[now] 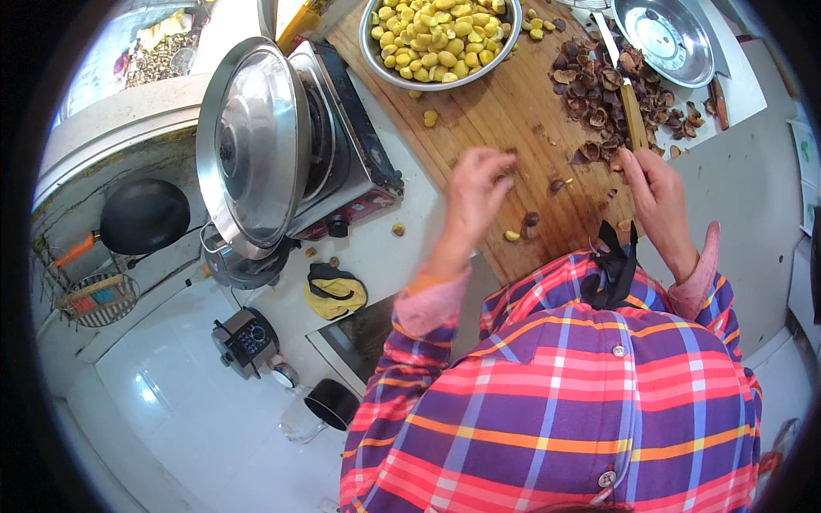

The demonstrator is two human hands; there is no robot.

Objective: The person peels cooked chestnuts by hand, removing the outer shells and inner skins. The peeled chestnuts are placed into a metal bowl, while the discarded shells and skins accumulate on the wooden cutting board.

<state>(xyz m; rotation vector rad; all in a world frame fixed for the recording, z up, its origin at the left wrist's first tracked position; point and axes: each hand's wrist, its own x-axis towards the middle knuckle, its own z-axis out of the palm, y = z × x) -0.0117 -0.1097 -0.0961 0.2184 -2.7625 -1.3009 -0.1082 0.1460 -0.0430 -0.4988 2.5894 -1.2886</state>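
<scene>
My left hand (476,192), blurred, is over the left part of the wooden board (474,122), fingers bent; a small dark spot shows by its fingertips. My right hand (659,202) is at the board's right edge, beside a piece of brown shell (616,161) and the handle end of a knife (632,109); its grip is unclear. The knife lies across a heap of brown shells (587,77). Peeled yellow chestnuts (442,38) fill a metal bowl (385,72) at the board's far side. Between my hands lie a dark-shelled nut (558,186) and, nearer me, another (531,218) beside a yellow piece (511,236).
Left of the board stand a gas stove (349,186) and a large metal lid (256,141). A black-and-yellow cloth (335,294) lies on the counter. An empty metal basin (696,48) is at the back right, beside a brown handle (719,106).
</scene>
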